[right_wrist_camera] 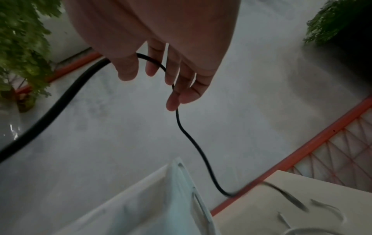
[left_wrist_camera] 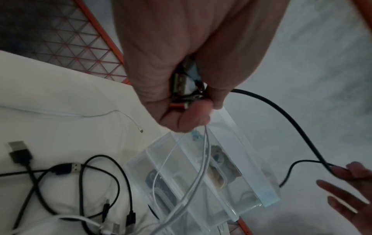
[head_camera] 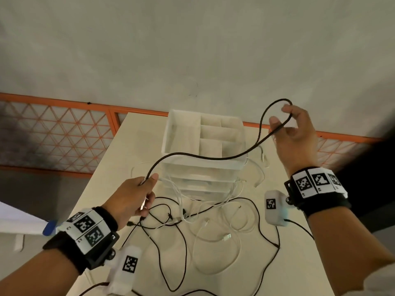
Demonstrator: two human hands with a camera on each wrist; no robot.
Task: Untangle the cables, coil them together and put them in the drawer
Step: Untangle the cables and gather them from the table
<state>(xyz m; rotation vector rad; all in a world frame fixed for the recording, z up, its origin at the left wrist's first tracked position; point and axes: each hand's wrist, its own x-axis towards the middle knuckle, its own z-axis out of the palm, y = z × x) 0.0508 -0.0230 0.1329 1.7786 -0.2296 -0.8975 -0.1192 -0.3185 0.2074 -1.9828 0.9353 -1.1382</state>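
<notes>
Head view: left hand (head_camera: 132, 195) curled round gathered cable ends, black cable (head_camera: 213, 158) and white cables (head_camera: 177, 193) in grip. Right hand (head_camera: 292, 133) raised, fingers loosely hooked round loop of same black cable; span hangs between hands above clear drawer unit (head_camera: 203, 144). Remaining cables (head_camera: 192, 227) tangled on surface (head_camera: 136, 133). Step, likely: drawing black cable free of tangle. Next move calls for bringing loop to left hand to start coil.
</notes>
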